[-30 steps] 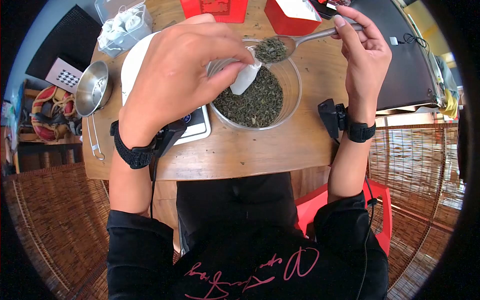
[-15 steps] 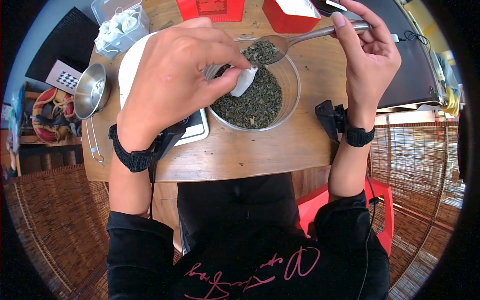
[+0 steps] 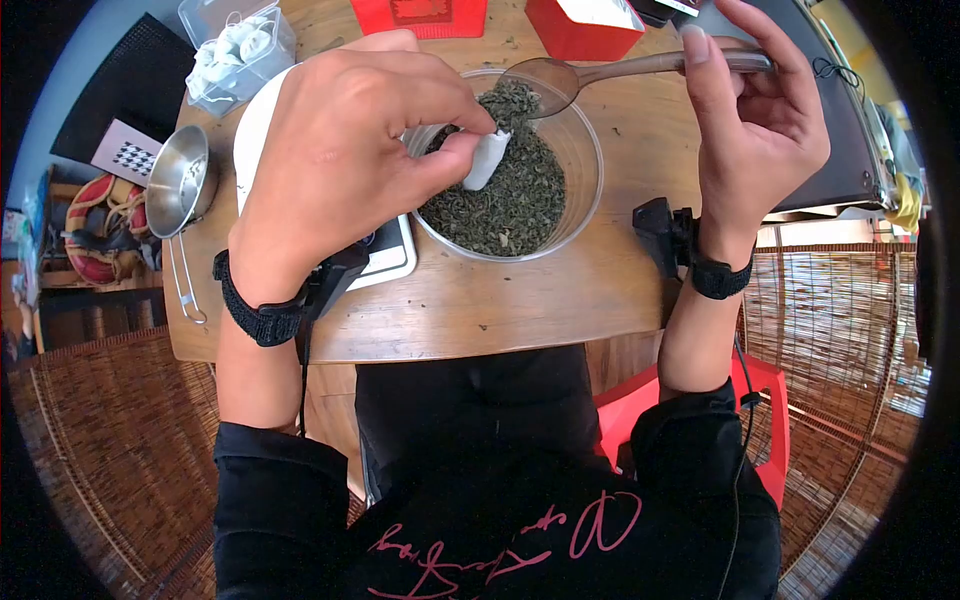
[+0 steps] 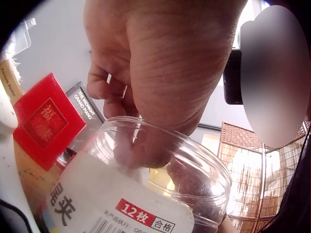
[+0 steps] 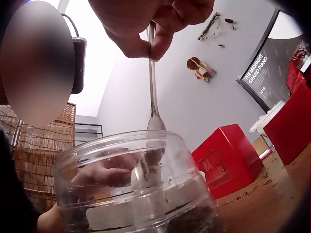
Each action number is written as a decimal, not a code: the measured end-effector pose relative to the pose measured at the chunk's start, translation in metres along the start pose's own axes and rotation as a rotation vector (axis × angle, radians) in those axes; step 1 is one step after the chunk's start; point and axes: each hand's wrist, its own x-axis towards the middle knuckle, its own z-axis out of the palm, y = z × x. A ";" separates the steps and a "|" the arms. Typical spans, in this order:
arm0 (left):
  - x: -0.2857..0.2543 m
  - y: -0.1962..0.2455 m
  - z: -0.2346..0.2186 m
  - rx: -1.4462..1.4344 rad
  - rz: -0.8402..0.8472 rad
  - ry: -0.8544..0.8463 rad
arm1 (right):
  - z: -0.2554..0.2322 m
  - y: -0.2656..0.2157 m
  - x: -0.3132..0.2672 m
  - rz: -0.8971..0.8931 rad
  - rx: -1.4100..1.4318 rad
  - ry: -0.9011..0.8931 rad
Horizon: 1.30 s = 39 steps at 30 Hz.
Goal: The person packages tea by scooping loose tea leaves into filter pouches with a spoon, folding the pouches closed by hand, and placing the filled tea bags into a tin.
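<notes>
My left hand [image 3: 350, 150] pinches a small white tea bag [image 3: 484, 162] between thumb and fingertips, over a round clear plastic jar [image 3: 590, 190]. Dark green dried tea leaves [image 3: 500, 220] cover the bottom of the jar. In my right hand [image 3: 765, 135] is a metal spoon [image 3: 630, 70], held by its handle. Its tilted bowl is over the jar's far side, with leaves gathered at its tip close to the bag's top. From the right wrist view, the spoon [image 5: 153, 92] points steeply down into the jar [image 5: 121, 145], near the bag [image 5: 143, 177].
A clear box [image 3: 240, 65] of white tea bags stands at the back left. Two red boxes [image 3: 585, 28] are behind the jar. A white scale [image 3: 395, 262] lies partly under my left hand; a metal strainer-like pan [image 3: 180, 180] sits at the table's left edge.
The spoon has moved right and tipped, and fewer leaves show in its bowl. My right hand has shifted right. The tea bag has dropped slightly and tilted, still pinched by my left hand.
</notes>
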 end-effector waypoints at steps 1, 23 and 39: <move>0.000 0.000 0.000 0.000 -0.001 0.000 | 0.002 0.004 -0.001 -0.029 -0.024 0.013; 0.006 0.010 -0.005 0.099 -0.105 0.004 | 0.004 0.027 0.001 -0.136 0.011 0.130; 0.004 0.011 -0.004 0.082 -0.166 -0.030 | 0.018 0.020 -0.017 0.351 0.281 -0.573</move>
